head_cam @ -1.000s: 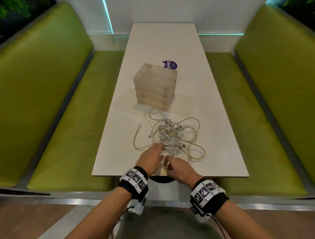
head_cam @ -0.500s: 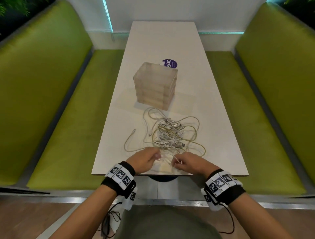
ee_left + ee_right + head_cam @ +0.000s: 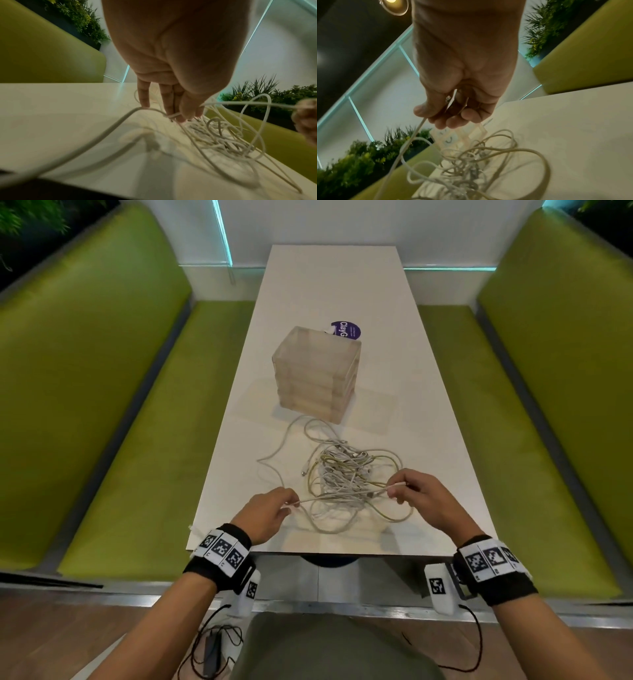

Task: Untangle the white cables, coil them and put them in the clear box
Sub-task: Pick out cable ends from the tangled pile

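Head view shows you barely into the job: the white cables point(image 3: 342, 474) lie as one knotted heap on the near half of the table point(image 3: 329, 285), and none is coiled or in the clear box point(image 3: 317, 374), which stands just beyond the heap and looks empty as far as its cloudy walls let you tell. You have one strand point(image 3: 342, 497) drawn out straight above the tangle. Your left hand point(image 3: 265, 517) pinches it between thumb and fingertips, the other fingers curled in. Your right hand point(image 3: 421, 499) has its fingers curled round the other end, with what looks like a plug tucked against the palm in the right wrist view. Judging from this, all the real work is left: freeing each lead, winding it, and dropping it in.

These cables are thin, round and limp, smooth-skinned, some pure white and a few yellowed. They fall in loose open loops at the edges and mat tightly at the centre, with small plugs poking out. That box is a stiff, ribbed, translucent cube, open at the top. Under it all the table is smooth, matt and pale.
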Tool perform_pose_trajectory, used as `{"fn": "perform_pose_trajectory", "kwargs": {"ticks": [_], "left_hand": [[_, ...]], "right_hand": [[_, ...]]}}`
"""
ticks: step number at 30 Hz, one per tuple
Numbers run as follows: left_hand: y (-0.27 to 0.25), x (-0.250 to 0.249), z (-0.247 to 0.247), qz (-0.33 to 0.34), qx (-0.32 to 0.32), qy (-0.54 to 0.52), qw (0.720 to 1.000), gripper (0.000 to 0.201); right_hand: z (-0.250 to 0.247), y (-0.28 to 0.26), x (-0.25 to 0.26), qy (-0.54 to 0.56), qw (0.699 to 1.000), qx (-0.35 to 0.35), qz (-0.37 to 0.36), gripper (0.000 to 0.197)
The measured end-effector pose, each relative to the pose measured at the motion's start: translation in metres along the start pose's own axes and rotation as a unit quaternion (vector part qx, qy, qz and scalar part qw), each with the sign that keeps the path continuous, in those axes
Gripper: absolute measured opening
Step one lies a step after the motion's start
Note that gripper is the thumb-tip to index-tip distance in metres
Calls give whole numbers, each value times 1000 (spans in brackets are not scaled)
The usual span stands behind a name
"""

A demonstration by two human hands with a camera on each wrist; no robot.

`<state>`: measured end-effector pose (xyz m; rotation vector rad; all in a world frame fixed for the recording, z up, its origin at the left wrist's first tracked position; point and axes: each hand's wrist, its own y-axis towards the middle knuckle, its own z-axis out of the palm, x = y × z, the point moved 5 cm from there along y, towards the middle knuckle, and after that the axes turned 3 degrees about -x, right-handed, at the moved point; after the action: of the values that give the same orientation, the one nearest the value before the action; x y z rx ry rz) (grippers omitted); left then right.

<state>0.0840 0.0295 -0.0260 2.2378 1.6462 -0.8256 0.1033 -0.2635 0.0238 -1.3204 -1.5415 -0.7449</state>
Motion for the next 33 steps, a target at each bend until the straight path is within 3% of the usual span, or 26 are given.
{"fn": "perform_pose_trajectory", "kwargs": {"ticks": [3, 8, 12, 14, 18, 23, 25, 28, 30, 33], "left_hand": [[2, 0, 14, 29, -1, 26, 999, 42], [8, 2, 16, -10, -56, 18, 998, 26], [12, 5, 10, -65, -71, 54, 994, 37], [10, 9, 3, -100, -96, 80, 987, 29], [11, 11, -12, -106, -149, 29, 983, 16], [27, -20, -38, -29, -193, -100, 976, 16], [33, -41, -47, 22, -182, -156, 971, 22], [32, -66, -45, 72, -86, -194, 975, 23], [26, -78, -40, 62, -20, -245, 967, 25], [12, -87, -32, 18, 27, -371, 928, 27]], "right_hand": [[2, -8, 19, 54, 998, 4, -16, 3], [23, -21, 42, 146, 986, 83, -14, 7], [35, -26, 57, 200, 973, 109, -38, 7], [36, -27, 60, 224, 967, 118, -43, 7], [41, -27, 56, 199, 967, 158, -28, 3], [61, -25, 44, 97, 972, 214, -13, 14], [68, -24, 42, 74, 976, 204, -17, 13], [72, -19, 39, 83, 988, 132, -11, 13], [72, -14, 38, 104, 992, 78, -7, 14], [77, -7, 42, 128, 991, 45, -6, 16]]}}
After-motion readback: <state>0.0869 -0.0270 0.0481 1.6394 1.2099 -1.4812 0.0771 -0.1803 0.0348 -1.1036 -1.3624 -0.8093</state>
